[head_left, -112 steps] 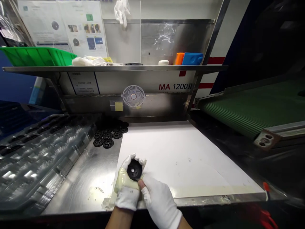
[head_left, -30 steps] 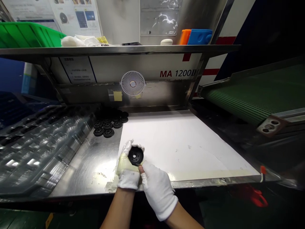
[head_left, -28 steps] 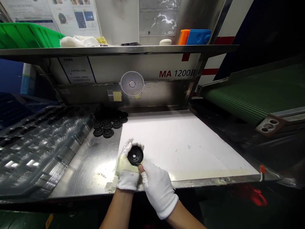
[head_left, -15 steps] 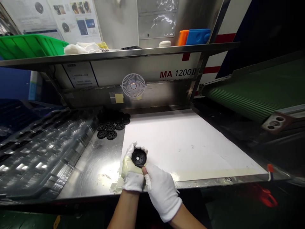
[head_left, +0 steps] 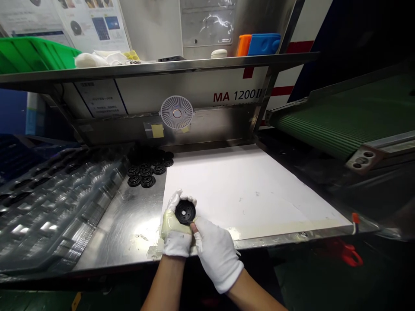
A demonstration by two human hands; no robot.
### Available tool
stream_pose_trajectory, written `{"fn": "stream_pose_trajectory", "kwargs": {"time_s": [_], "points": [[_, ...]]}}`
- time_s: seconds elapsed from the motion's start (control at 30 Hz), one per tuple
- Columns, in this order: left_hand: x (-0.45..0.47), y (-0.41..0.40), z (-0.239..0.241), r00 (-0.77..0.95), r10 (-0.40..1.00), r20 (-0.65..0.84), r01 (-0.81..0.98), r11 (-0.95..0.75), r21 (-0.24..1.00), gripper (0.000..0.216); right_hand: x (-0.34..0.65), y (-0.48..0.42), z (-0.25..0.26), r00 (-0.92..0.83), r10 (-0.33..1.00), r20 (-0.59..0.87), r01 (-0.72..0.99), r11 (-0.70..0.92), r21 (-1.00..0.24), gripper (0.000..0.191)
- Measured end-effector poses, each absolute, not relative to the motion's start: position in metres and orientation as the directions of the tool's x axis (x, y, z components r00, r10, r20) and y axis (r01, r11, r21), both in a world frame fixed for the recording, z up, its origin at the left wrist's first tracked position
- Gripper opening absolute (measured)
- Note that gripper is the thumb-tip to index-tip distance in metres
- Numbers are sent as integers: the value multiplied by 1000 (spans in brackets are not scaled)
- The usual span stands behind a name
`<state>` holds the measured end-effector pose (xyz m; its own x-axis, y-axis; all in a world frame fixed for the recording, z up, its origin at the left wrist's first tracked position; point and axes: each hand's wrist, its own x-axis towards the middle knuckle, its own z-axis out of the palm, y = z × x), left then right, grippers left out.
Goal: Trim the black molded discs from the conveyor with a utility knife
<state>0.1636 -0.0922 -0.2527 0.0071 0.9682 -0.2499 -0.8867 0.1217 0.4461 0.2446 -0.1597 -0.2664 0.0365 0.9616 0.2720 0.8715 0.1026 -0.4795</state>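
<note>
My left hand (head_left: 177, 226), in a white glove with a yellowish palm, is closed round a black round wheel-like part (head_left: 185, 212) with a pale hole at its centre. The part's ringed face is turned up toward me. My right hand (head_left: 214, 248), gloved in white with the thumb tip bare, is closed at the part's lower right edge. A small dark tip shows by that thumb, and a thin pale end sticks out near the wrist; what the fingers hold is mostly hidden. Several similar black wheels (head_left: 147, 180) lie beyond on the metal bench (head_left: 129, 220).
A white sheet (head_left: 246, 190) covers much of the bench. Stacked clear plastic trays (head_left: 61, 216) stand at left, below a shelf (head_left: 194, 64) with a green bin (head_left: 35, 56). A small fan (head_left: 177, 113) hangs under the shelf. A green conveyor belt (head_left: 350, 121) is at right.
The view has shifted slightly, so the scene sits a little further left and up. Both hands keep much the same hold on the black part.
</note>
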Motion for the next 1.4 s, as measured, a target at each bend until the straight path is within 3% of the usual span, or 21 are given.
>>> {"fn": "stream_pose_trajectory", "kwargs": {"time_s": [0.1,0.2,0.37,0.73,1.4], "points": [[158,-96,-255,133,968,-213,-836,225,500,33,250,-158,-267,50,956,289,879,95,-468,16],[156,-96,-258,231,950,-210,-814,307,493,33,258,-156,-270,81,960,268,891,51,-450,17],[161,-90,-259,149,945,-293,-870,266,415,9,256,-158,-273,73,956,284,886,69,-459,17],[160,-98,-264,91,980,-175,-906,155,394,13,254,-159,-272,49,965,256,874,83,-479,21],[167,-92,-264,13,978,-207,-897,103,429,12,245,-165,-266,32,969,245,863,97,-496,22]]}}
